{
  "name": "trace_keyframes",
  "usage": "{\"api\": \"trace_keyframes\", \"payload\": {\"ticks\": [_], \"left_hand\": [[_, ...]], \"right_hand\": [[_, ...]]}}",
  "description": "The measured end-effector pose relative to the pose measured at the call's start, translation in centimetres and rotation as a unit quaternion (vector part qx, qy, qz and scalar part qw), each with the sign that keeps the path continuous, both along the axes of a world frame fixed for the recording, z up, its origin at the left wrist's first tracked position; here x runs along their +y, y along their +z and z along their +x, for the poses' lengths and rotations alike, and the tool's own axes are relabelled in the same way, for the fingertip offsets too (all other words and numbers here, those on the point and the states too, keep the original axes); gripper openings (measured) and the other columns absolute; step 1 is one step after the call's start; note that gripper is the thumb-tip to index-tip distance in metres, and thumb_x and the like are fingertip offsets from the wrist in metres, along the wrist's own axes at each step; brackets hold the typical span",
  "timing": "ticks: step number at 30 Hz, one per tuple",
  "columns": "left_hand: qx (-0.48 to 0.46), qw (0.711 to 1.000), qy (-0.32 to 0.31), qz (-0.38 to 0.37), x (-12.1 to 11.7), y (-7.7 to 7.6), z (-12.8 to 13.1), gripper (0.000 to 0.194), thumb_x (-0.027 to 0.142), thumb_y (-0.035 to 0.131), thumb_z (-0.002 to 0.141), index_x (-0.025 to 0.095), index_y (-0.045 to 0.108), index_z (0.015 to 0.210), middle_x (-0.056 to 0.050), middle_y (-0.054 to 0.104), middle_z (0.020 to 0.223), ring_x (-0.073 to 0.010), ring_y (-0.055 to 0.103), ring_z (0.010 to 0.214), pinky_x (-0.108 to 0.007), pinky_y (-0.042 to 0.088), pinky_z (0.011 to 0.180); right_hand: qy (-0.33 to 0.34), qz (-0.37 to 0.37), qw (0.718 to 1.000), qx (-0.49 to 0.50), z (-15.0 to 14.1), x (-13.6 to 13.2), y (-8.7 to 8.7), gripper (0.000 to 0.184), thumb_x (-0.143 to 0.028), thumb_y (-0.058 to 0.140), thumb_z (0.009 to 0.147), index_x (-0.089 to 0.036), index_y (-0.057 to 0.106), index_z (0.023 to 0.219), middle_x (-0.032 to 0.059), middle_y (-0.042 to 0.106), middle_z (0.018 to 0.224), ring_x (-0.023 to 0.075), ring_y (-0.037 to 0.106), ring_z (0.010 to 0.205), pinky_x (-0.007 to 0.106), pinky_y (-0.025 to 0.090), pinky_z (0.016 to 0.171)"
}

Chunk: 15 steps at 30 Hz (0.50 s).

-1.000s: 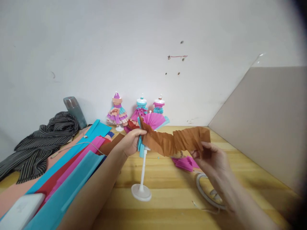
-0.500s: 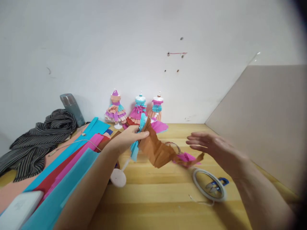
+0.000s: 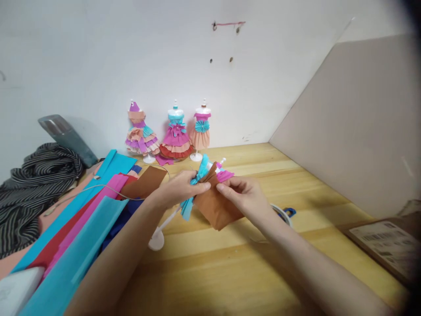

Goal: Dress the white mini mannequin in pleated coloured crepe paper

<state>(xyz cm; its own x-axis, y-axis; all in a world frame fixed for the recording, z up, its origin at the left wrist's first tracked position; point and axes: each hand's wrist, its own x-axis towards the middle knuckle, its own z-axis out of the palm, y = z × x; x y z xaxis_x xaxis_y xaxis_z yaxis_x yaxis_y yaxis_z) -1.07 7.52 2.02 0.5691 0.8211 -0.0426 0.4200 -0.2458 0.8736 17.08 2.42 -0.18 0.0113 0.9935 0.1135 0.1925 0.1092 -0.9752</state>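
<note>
My left hand (image 3: pixel 184 188) is closed round a small white dress form, tilted over with its round base (image 3: pixel 156 240) toward me. Bright blue crepe paper (image 3: pixel 187 208) and a pink piece (image 3: pixel 225 175) dress it. Brown crepe paper (image 3: pixel 215 210) lies gathered in pleats against its middle, under my left thumb. My right hand (image 3: pixel 246 195) pinches the upper edge of this brown paper close to the left thumb, and the rest of the sheet hangs below both hands.
Three dressed mini mannequins (image 3: pixel 175 136) stand along the wall. Folded coloured paper (image 3: pixel 98 228), a striped cloth (image 3: pixel 42 188), a flask (image 3: pixel 67 136) and a white box (image 3: pixel 19 285) lie left. A tape roll (image 3: pixel 283 214) and blue-handled snips (image 3: pixel 290 212) sit behind my right forearm; a cardboard parcel (image 3: pixel 384 245) lies right.
My right hand has come in from the right and taken hold of the brown paper beside my left thumb. The view has shifted to the right and down.
</note>
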Motion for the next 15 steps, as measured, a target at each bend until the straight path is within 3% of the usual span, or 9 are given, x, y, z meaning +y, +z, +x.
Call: {"api": "trace_keyframes", "payload": {"ticks": [9, 15], "left_hand": [[0.023, 0.998, -0.059, -0.026, 0.17, -0.12, 0.09, 0.035, 0.042, 0.06, 0.078, 0.015, 0.063, 0.101, -0.001, 0.061, 0.083, -0.0175, 0.055, 0.077, -0.03, 0.044, 0.073], [0.025, 0.997, -0.074, -0.016, 0.58, -0.49, -0.04, 0.052, 0.035, 0.075, 0.064, 0.016, 0.06, 0.111, -0.003, 0.064, 0.096, -0.0225, 0.058, 0.089, -0.033, 0.045, 0.078]], "right_hand": [[0.001, -0.028, 0.987, 0.16, 0.54, 0.16, -0.02, 0.028, -0.039, 0.076, 0.062, -0.017, 0.058, 0.065, -0.0029, 0.056, 0.056, 0.0096, 0.049, 0.049, 0.023, 0.039, 0.051], [-0.056, 0.082, 0.992, 0.076, 0.07, -0.17, -0.12, 0.019, -0.032, 0.069, 0.069, -0.018, 0.056, 0.072, -0.0046, 0.052, 0.055, 0.0087, 0.047, 0.048, 0.022, 0.035, 0.047]]}}
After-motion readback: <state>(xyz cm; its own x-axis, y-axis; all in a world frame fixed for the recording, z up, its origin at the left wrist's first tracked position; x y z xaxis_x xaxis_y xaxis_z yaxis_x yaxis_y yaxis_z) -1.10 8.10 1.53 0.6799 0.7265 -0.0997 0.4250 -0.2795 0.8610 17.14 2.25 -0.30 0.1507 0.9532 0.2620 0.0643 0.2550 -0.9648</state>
